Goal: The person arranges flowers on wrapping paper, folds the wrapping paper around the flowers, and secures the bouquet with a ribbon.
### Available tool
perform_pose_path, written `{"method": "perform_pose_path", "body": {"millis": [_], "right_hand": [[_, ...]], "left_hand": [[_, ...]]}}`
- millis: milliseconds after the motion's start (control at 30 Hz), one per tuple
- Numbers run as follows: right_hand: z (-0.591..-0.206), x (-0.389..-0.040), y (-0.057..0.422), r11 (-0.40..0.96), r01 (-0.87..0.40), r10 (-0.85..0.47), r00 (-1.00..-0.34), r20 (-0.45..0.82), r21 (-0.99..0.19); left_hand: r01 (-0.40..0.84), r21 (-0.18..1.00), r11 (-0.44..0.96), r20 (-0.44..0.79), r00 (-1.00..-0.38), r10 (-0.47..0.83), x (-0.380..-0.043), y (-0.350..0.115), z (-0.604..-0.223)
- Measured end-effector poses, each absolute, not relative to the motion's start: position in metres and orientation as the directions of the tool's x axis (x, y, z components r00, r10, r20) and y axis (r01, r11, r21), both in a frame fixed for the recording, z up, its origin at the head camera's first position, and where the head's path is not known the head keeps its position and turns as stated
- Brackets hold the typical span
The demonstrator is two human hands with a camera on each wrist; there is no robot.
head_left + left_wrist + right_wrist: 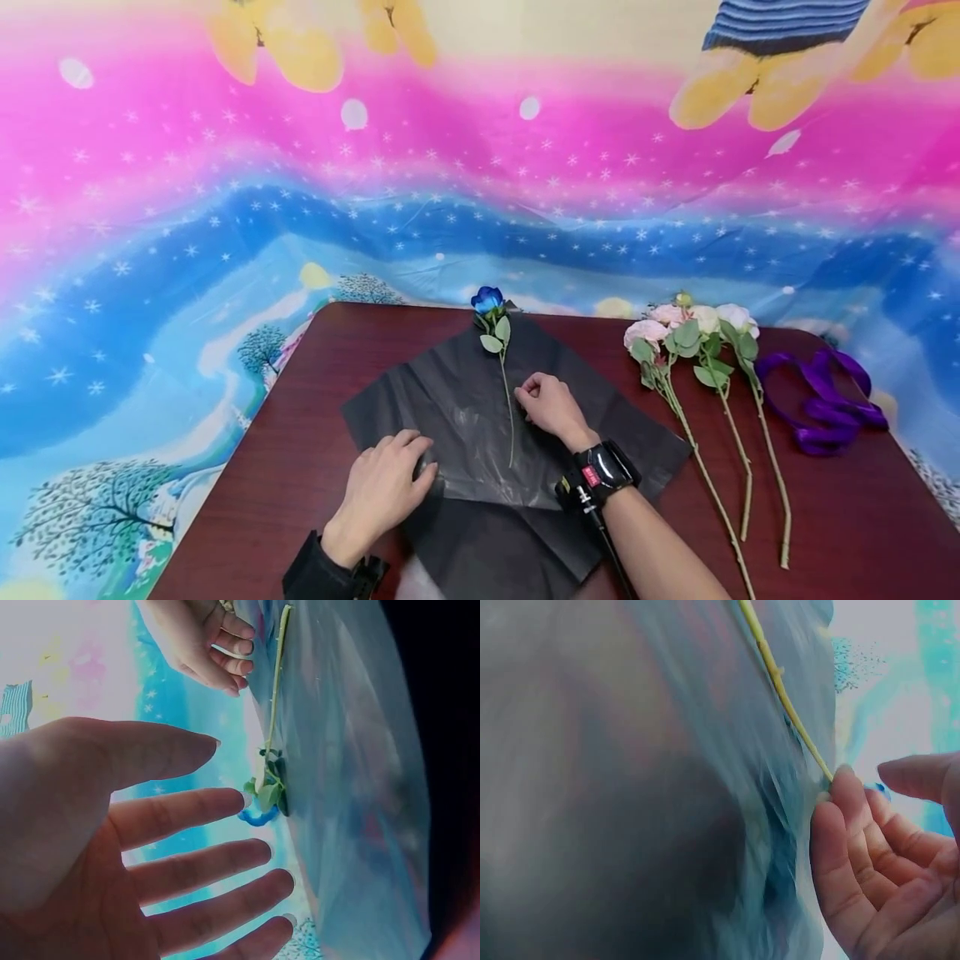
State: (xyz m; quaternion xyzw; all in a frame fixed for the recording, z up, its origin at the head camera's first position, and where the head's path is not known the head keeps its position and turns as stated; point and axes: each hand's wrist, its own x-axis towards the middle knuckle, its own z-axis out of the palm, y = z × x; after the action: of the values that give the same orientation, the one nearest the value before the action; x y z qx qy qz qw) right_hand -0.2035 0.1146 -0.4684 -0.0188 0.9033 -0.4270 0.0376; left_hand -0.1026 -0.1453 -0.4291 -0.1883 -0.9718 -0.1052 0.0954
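Note:
A single blue rose [487, 300] with green leaves lies on a sheet of black wrapping paper [465, 417], its bloom at the far corner. Its thin stem [780, 686] runs down toward the middle of the sheet. My right hand [551, 407] is just right of that stem, fingers loosely bent; the right wrist view shows the thumb apart from the fingers [847, 802], whose tips are by the stem. At the sheet's left side is my left hand [390, 483]. Its fingers [202, 862] are spread and straight, with nothing held.
Several pale pink and white flowers [705, 321] on long stems lie at the right of the brown table [285, 467]. Beyond them sits a loose purple ribbon [821, 408]. A colourful printed cloth [465, 217] hangs behind the table.

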Motion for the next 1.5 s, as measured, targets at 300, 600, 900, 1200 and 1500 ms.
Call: {"method": "perform_pose_path", "body": {"millis": [300,600,900,1200,1500], "right_hand": [[-0.459,-0.188,0.141,0.697,-0.031,-0.037,-0.999,0.007,-0.716],[-0.451,-0.179,0.169,0.693,-0.059,-0.041,-0.998,0.043,-0.719],[-0.447,-0.167,0.2,0.719,-0.022,0.032,-0.997,0.064,-0.695],[-0.448,-0.159,0.226,0.729,-0.011,0.066,-0.994,0.086,-0.684],[-0.447,-0.148,0.257,0.76,0.127,0.191,-0.981,0.031,-0.638]], "left_hand": [[0.432,0.17,0.886,0.242,-0.889,0.388,-0.108,-0.133,-0.418],[0.454,0.176,0.874,0.269,-0.876,0.401,-0.113,-0.126,-0.406],[0.498,0.192,0.846,0.279,-0.854,0.439,-0.115,-0.106,-0.407],[0.537,0.218,0.815,0.293,-0.833,0.47,-0.119,-0.094,-0.41],[0.549,0.215,0.808,0.283,-0.827,0.486,-0.122,-0.076,-0.414]]}}
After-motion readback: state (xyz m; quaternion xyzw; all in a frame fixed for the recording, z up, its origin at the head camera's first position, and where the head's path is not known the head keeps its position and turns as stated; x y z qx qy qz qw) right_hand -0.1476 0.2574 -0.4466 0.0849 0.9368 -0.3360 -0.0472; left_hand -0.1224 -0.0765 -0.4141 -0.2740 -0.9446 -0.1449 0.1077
